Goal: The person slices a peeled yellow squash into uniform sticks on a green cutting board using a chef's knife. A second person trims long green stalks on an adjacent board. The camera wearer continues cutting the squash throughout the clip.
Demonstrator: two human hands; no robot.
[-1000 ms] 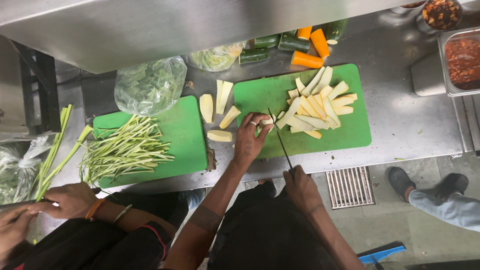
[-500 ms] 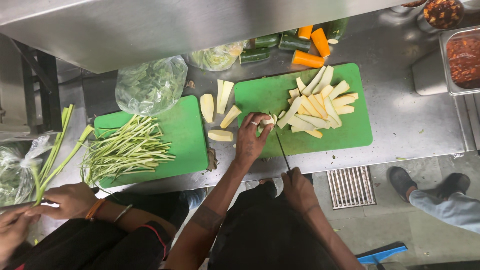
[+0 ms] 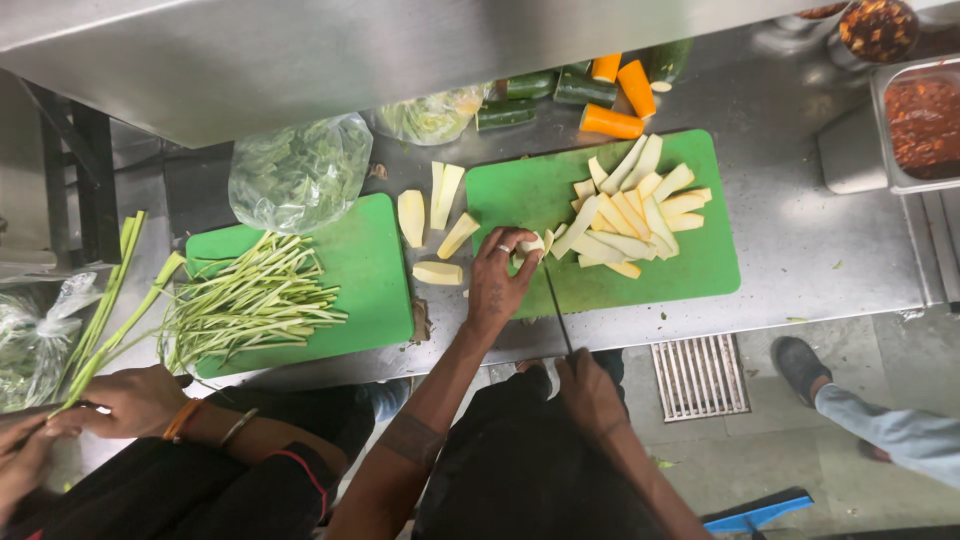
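Knife: long axis near vertical in the head view, tip toward the pale vegetable piece, handle clasped in the right hand. Blade crosses the near edge of the right green cutting board. Left hand: fingers curled, pinning the piece on the board. Cut pale strips heaped just beyond, on the same board.

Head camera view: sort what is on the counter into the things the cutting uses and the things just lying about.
In use:
left hand pressing a pale vegetable piece
right hand holding the knife
right green cutting board
pile of cut pale strips

Lying about:
carrot chunks
cucumber pieces
bagged leafy greens
left green cutting board with green stalks
tray of red sauce
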